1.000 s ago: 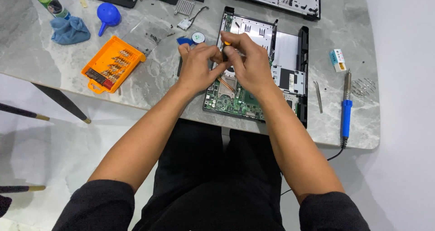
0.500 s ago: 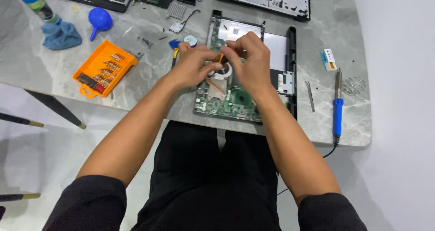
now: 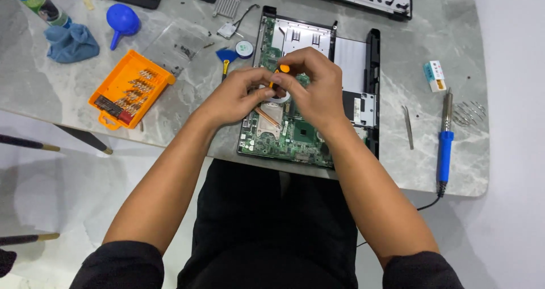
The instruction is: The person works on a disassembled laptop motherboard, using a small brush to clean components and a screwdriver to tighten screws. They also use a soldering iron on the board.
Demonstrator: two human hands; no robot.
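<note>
An opened laptop base (image 3: 372,56) lies on the marble table, its green circuit board (image 3: 289,138) exposed near the front edge. My right hand (image 3: 315,90) grips a small screwdriver with an orange cap (image 3: 283,69), held upright over the board. My left hand (image 3: 235,96) meets it from the left, fingertips pinching the screwdriver's shaft near the tip. Both hands hide the tip and the part of the board below it.
An orange bit tray (image 3: 122,90) sits to the left. Behind it are a blue air blower (image 3: 122,19), a blue cloth (image 3: 71,42) and a bottle (image 3: 34,0). A blue-handled soldering iron (image 3: 444,147), tweezers (image 3: 407,127) and a small box (image 3: 435,76) lie right.
My hands stay together on the screwdriver over the board, with slight finger shifts. The camera view has shifted a little, so the table sits differently in frame.
</note>
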